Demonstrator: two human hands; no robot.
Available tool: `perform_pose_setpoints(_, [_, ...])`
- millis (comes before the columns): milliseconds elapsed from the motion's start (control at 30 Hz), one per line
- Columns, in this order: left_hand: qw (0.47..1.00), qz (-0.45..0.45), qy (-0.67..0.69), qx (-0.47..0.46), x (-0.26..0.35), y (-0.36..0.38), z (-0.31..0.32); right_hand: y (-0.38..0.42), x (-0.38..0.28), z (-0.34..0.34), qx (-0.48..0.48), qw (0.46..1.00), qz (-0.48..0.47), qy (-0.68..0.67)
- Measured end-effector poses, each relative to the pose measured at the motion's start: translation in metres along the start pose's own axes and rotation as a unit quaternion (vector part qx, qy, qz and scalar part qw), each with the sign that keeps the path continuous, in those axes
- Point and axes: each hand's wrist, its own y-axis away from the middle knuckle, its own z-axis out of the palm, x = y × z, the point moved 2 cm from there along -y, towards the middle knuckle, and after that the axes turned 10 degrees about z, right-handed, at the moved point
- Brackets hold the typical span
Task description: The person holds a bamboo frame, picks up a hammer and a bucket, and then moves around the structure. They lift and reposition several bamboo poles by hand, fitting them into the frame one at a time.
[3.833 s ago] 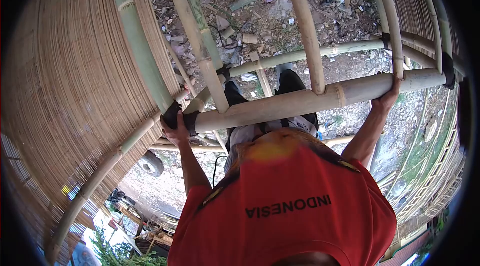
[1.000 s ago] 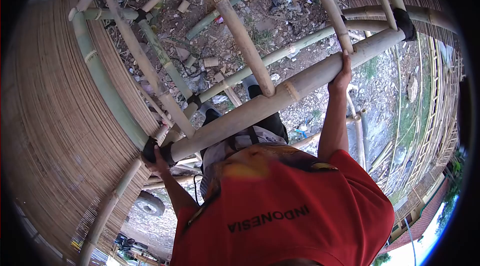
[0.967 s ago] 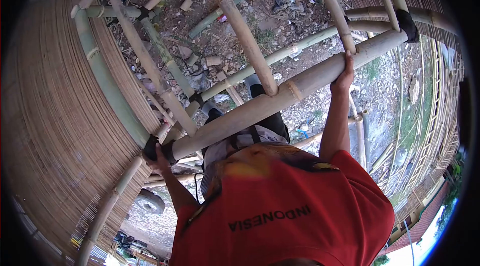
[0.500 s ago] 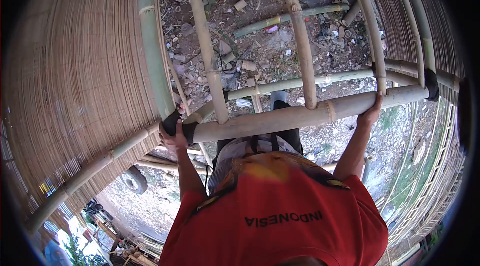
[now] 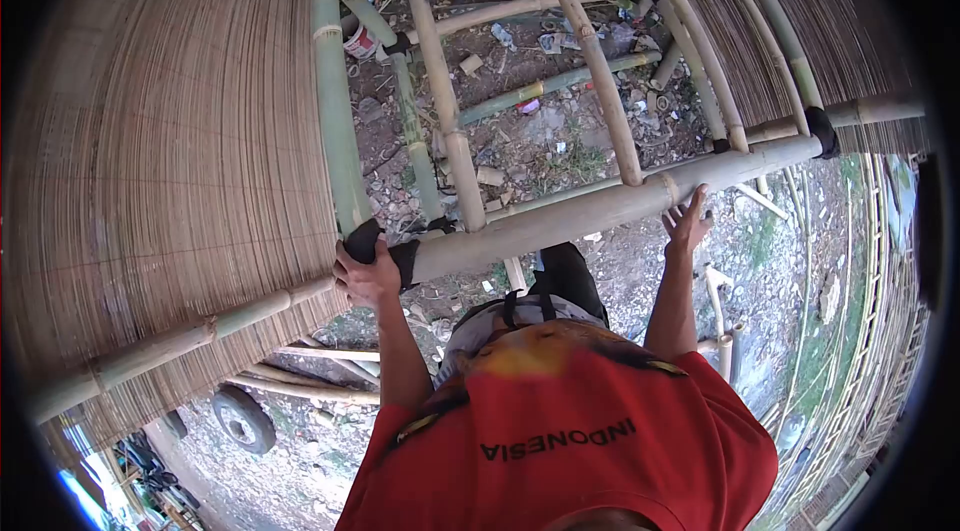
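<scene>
A thick bamboo pole (image 5: 560,223) runs across in front of my chest, forming the near edge of a bamboo frame. Thinner bamboo bars (image 5: 602,71) extend from it toward the far side. At the left corner, my left hand (image 5: 368,276) is closed around the joint, by a black wrapping (image 5: 362,239). My right hand (image 5: 688,224) is open, fingers spread, with its fingertips right at the underside of the thick pole. Another black wrapping (image 5: 822,133) binds the pole's right end.
Woven bamboo screen (image 5: 190,131) stands close on my left, with a bamboo rail (image 5: 210,331) along it. Litter and stones cover the ground (image 5: 540,136) under the frame. A tyre (image 5: 243,420) lies at lower left, and long bamboo lattices (image 5: 880,331) lie at right.
My right hand has come off the thick pole and moved left, its fingers now spread. My left hand stays on the corner. The view has shifted, showing more of the frame's far end.
</scene>
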Motion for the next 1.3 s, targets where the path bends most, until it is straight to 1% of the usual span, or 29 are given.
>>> perform_pose_setpoints(33, [1.0,0.017,0.015,-0.007,-0.005,0.0,0.002,0.014,0.018,-0.007,-0.005,1.0,0.009,0.018])
perform_pose_setpoints(100, [1.0,0.004,-0.014,-0.008,-0.008,0.002,0.002,0.054,0.051,-0.024,0.002,0.997,-0.008,0.072])
perform_pose_setpoints(133, [1.0,0.0,-0.002,-0.02,-0.006,0.004,-0.004,0.073,0.069,-0.036,0.008,0.995,-0.016,0.103])
perform_pose_setpoints(167, [1.0,0.006,-0.021,-0.019,-0.011,0.003,0.0,0.091,0.086,-0.051,0.018,0.991,-0.019,0.132])
perform_pose_setpoints(233, [0.999,-0.003,-0.005,-0.035,-0.015,0.006,-0.003,0.119,0.119,-0.09,0.049,0.979,-0.029,0.194])
perform_pose_setpoints(267, [0.999,0.026,-0.002,-0.046,-0.011,0.011,-0.009,0.127,0.142,-0.114,0.078,0.977,-0.038,0.195])
perform_pose_setpoints(333, [0.998,-0.018,-0.016,-0.056,-0.009,0.017,-0.022,0.143,0.185,-0.155,0.121,0.972,-0.058,0.194])
perform_pose_setpoints(367, [0.998,0.0,-0.013,-0.058,-0.013,0.016,-0.019,0.157,0.2,-0.177,0.134,0.973,-0.054,0.182])
perform_pose_setpoints(433, [0.999,-0.002,-0.018,-0.036,-0.018,0.015,-0.012,0.199,0.212,-0.21,0.12,0.989,0.026,0.087])
perform_pose_setpoints(467, [0.999,0.0,0.001,-0.038,-0.019,0.016,-0.013,0.208,0.227,-0.227,0.157,0.981,0.039,0.105])
perform_pose_setpoints(500, [0.999,0.01,0.004,-0.039,-0.018,0.017,-0.013,0.214,0.242,-0.242,0.164,0.981,0.041,0.096])
perform_pose_setpoints(567, [0.999,-0.011,-0.002,-0.041,-0.02,0.017,-0.012,0.22,0.275,-0.27,0.194,0.974,0.062,0.097])
perform_pose_setpoints(600, [0.998,-0.021,-0.008,-0.055,-0.018,0.017,-0.014,0.223,0.285,-0.282,0.221,0.961,0.078,0.148])
perform_pose_setpoints(700, [0.999,-0.018,0.015,-0.041,-0.026,0.011,-0.002,0.234,0.31,-0.306,0.203,0.963,0.085,0.154])
perform_pose_setpoints(733, [0.999,-0.015,0.017,-0.043,-0.026,0.01,-0.003,0.21,0.345,-0.321,0.238,0.948,0.046,0.205])
perform_pose_setpoints(767, [0.998,-0.026,0.024,-0.053,-0.026,0.009,-0.005,0.214,0.348,-0.327,0.24,0.948,0.045,0.203])
perform_pose_setpoints(833, [0.997,-0.037,0.032,-0.065,-0.026,0.014,-0.008,0.229,0.334,-0.331,0.204,0.946,0.076,0.242])
perform_pose_setpoints(867, [0.997,-0.035,0.038,-0.062,-0.028,0.014,-0.01,0.242,0.324,-0.332,0.168,0.955,0.099,0.225])
perform_pose_setpoints(967, [0.997,-0.024,0.045,-0.054,-0.032,0.015,-0.006,0.249,0.316,-0.338,0.152,0.956,0.083,0.236])
perform_pose_setpoints(1033, [0.998,-0.014,0.045,-0.046,-0.038,0.012,-0.002,0.24,0.331,-0.347,0.163,0.959,0.079,0.22])
perform_pose_setpoints(1100, [0.998,-0.016,0.05,-0.041,-0.035,0.01,-0.002,0.237,0.331,-0.351,0.165,0.943,0.057,0.282])
perform_pose_setpoints(1133, [0.997,-0.018,0.054,-0.045,-0.034,0.009,-0.003,0.239,0.33,-0.354,0.153,0.945,0.077,0.277])
perform_pose_setpoints(1167, [0.997,-0.015,0.055,-0.046,-0.033,0.009,-0.002,0.242,0.329,-0.358,0.155,0.946,0.077,0.275])
perform_pose_setpoints(1233, [0.998,-0.016,0.037,-0.05,-0.032,0.011,-0.004,0.249,0.331,-0.365,0.156,0.933,0.08,0.314])
perform_pose_setpoints(1267, [0.998,-0.016,0.038,-0.054,-0.032,0.012,-0.004,0.248,0.339,-0.372,0.176,0.925,0.056,0.333])
perform_pose_setpoints(1300, [0.998,-0.009,0.036,-0.056,-0.034,0.015,-0.003,0.248,0.343,-0.385,0.18,0.924,0.06,0.331])
